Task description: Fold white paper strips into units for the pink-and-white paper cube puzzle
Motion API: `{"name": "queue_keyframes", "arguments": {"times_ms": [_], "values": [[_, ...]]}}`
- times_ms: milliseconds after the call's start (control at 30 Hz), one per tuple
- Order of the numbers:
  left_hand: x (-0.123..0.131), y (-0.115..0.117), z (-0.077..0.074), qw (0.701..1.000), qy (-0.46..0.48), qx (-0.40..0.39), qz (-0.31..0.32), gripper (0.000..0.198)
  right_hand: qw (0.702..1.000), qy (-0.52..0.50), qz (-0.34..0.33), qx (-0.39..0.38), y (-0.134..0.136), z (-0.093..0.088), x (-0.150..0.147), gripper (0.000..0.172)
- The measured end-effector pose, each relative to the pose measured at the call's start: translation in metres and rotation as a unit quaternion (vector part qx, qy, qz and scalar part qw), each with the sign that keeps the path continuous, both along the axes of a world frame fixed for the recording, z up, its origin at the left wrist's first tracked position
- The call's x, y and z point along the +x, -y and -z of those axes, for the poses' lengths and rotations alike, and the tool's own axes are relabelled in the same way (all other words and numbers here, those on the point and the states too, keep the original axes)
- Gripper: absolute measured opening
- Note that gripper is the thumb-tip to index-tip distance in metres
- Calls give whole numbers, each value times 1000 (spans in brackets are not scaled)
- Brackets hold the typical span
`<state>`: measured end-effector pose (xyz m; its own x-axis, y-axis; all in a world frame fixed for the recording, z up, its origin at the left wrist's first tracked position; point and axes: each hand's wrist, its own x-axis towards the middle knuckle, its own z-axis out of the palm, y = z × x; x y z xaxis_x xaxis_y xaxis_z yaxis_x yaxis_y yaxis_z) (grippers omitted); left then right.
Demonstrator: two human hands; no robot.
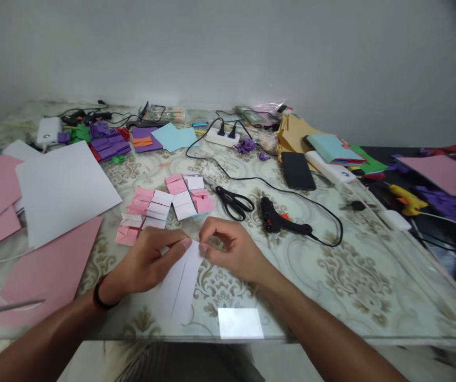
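Note:
A white paper strip (179, 284) with a lengthwise crease hangs between my hands, its lower end toward the table's front edge. My left hand (152, 260) pinches its upper left corner between thumb and forefinger. At the upper right corner, my right hand (230, 246) is closed in a pinch on the same paper. Just beyond my hands lie folded pink and white paper pieces (160, 204), grouped in small blocks. Black-handled scissors (234, 202) rest behind my right hand, and a black hot glue gun (279, 220) lies to their right.
White sheets (67, 188) and pink sheets (53, 270) spread on the left. A black cable (260, 180) runs from a power strip (222, 137) to the glue gun. A phone (298, 171), coloured paper (333, 147) and a yellow glue gun (406, 199) sit at right.

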<state>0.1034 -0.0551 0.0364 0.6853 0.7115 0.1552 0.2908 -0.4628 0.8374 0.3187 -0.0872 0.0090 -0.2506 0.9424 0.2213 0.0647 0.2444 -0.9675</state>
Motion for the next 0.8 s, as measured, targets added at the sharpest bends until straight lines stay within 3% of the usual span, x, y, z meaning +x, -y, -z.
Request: {"name": "queue_keyframes", "arguments": {"times_ms": [133, 233, 500, 667, 800], "values": [[-6, -5, -9, 992, 68, -85, -71, 46, 1000, -21, 8, -8, -5, -1, 9, 13], [-8, -7, -11, 984, 85, -100, -125, 42, 998, -41, 38, -4, -8, -4, 15, 12], [0, -3, 6, 996, 18, -63, -59, 45, 997, -44, 43, -41, -1, -5, 1, 12], [3, -4, 6, 995, 27, -68, -62, 21, 999, -13, 41, -31, -1, 0, 1, 8], [3, -4, 9, 996, 24, -52, -75, 15, 999, 10, 28, -18, -1, -2, -2, 7]]}}
